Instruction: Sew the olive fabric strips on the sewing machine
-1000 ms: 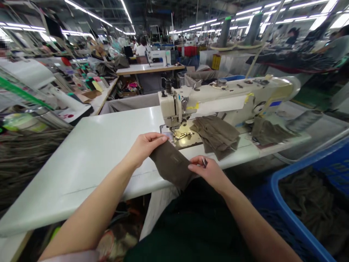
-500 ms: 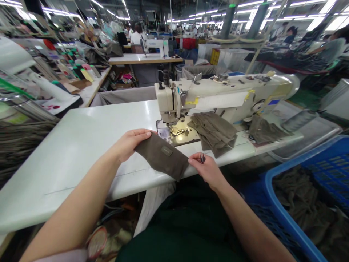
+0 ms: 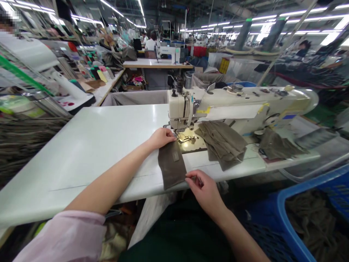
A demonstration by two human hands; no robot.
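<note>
An olive-brown fabric piece [image 3: 171, 167] with a small sewn label [image 3: 176, 156] lies on the white table in front of the sewing machine [image 3: 180, 109]. My left hand [image 3: 163, 138] pinches its far corner close beside the needle and presser foot [image 3: 178, 134]. Lower down, my right hand [image 3: 201, 183] has its thumb and forefinger closed on the near right edge of the same piece. A small dark object shows in the curled fingers of the right hand; I cannot make out its kind. Whether the fabric's far edge is under the foot is hidden by my left fingers.
A stack of matching fabric pieces [image 3: 225, 142] sits right of the needle plate. Further right lie another fabric bundle [image 3: 279, 143] and a grey thread cone [image 3: 317, 140]. A blue basket [image 3: 282, 207] of fabric stands at the lower right. Piled cloth [image 3: 27, 145] is at the left.
The fabric piece has turned from slanting sideways to nearly upright, pointing at the needle. My left hand has come up to the presser foot; my right hand has moved slightly lower. The view has shifted.
</note>
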